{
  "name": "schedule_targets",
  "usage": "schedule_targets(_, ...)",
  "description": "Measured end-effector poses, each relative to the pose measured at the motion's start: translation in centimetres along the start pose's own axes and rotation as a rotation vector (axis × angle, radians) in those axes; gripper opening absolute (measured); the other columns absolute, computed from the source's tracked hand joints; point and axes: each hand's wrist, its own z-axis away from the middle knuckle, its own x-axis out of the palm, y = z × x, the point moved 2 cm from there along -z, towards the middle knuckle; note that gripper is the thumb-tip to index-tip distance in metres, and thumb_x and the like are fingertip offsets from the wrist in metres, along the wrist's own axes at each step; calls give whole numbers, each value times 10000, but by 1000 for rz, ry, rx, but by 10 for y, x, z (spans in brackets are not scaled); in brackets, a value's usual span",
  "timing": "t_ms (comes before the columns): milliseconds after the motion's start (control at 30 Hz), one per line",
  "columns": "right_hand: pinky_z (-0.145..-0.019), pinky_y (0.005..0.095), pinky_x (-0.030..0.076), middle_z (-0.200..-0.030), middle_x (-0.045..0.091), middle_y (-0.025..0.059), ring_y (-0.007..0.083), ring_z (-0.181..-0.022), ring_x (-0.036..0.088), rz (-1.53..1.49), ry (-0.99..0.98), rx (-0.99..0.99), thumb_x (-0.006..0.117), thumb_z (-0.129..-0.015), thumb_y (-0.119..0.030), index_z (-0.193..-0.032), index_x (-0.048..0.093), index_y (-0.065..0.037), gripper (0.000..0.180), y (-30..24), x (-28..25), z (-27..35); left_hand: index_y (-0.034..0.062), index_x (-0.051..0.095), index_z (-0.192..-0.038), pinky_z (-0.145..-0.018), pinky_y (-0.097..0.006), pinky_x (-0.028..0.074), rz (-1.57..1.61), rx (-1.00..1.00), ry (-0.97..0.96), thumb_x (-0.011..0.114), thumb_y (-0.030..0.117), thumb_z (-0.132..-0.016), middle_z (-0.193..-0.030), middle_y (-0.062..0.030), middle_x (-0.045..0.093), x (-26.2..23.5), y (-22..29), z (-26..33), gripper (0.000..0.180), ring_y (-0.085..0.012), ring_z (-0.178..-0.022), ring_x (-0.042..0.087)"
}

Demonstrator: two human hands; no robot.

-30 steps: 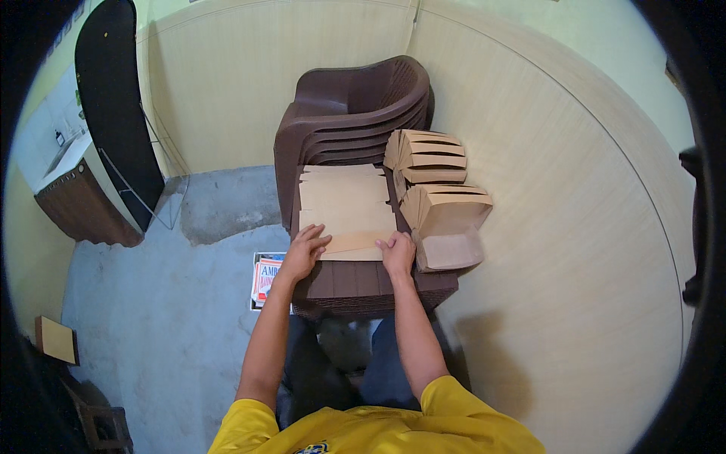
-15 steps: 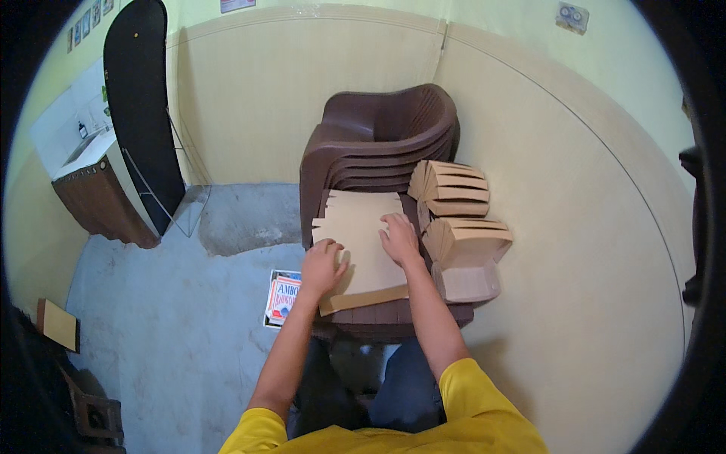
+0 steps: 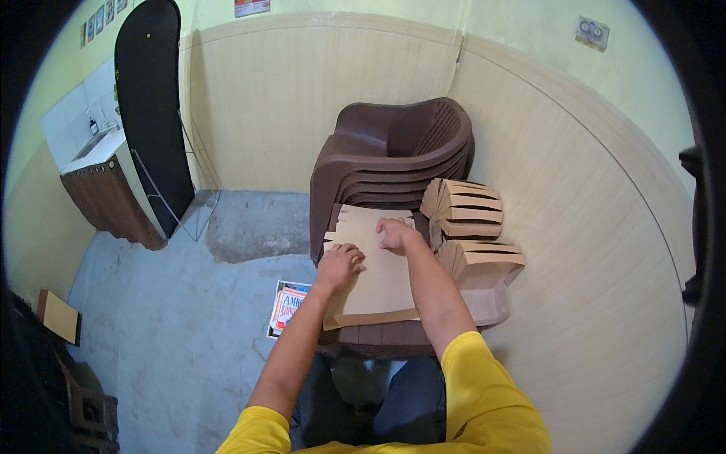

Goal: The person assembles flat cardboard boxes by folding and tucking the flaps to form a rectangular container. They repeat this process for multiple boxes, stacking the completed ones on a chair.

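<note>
A flat tan cardboard sheet point(image 3: 378, 291) with slits cut along its far and left edges lies on the seat of a stack of brown plastic armchairs point(image 3: 393, 163). My left hand point(image 3: 342, 266) rests on the sheet's left side, its fingers bent and apart. Across the upper middle of the sheet, my right hand point(image 3: 395, 234) has curled fingers, with a space between thumb and forefinger; I see nothing held there. The sheet's near edge is bent into a narrow strip. Part of its right side is hidden under my right forearm.
Right of the sheet stand two folded cardboard pieces, a farther one point(image 3: 465, 208) and a nearer one point(image 3: 484, 276). A white-edged box with printed papers point(image 3: 289, 309) sits on the floor at left. A black ironing board point(image 3: 155, 113) leans by a sink counter point(image 3: 102, 147).
My right hand has moved left over the sheet and its fingers have curled more. The left hand stays at the sheet's left side. The whole view has shifted slightly.
</note>
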Motion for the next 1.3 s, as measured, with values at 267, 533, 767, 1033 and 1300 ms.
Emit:
schedule_targets(267, -1125, 523, 466, -1337, 587, 154, 359, -1363, 522, 96, -29, -59, 944, -784, -359, -1318, 612, -173, 655, 5, 3, -14, 220, 706, -1350, -1150, -506, 451, -155, -89, 161, 991, 393, -665, -1383, -59, 641, -15, -17, -47, 762, -290, -1348, 571)
schedule_targets(533, -1156, 554, 426, -1439, 578, 111, 372, -1390, 515, -15, -8, -59, 968, -744, -362, -1285, 624, -149, 676, 15, -1, -13, 240, 657, -1398, -1107, -510, 441, -209, -179, -181, 1021, 511, -542, -1370, -80, 625, -21, -29, -75, 969, -328, -1376, 527)
schedule_targets(767, -1152, 539, 421, -1374, 629, 78, 358, -1390, 512, 53, 82, -75, 976, -731, -343, -1288, 632, -183, 674, 4, -8, 4, 226, 662, -1308, -1104, -503, 399, -260, -207, -228, 1045, 498, -529, -1365, -82, 604, -22, -23, -87, 910, -298, -1374, 510)
schedule_targets(1033, -1038, 483, 500, -1161, 691, 105, 359, -1210, 607, 78, 215, -258, 999, -666, -299, -1135, 693, -108, 592, 2, -8, 3, 206, 676, -1221, -1037, -529, 397, -161, -114, -64, 1033, 483, -503, -1302, -55, 612, -23, -28, -70, 849, -322, -1318, 527)
schedule_targets(1300, -943, 477, 543, -1097, 734, 143, 365, -1103, 690, -11, 312, -206, 947, -737, -223, -1073, 711, -63, 441, -8, -6, 34, 189, 735, -1102, -1011, -478, 390, -152, -1, 42, 1003, 401, -580, -1176, -11, 675, -25, -20, -56, 624, -273, -1240, 581)
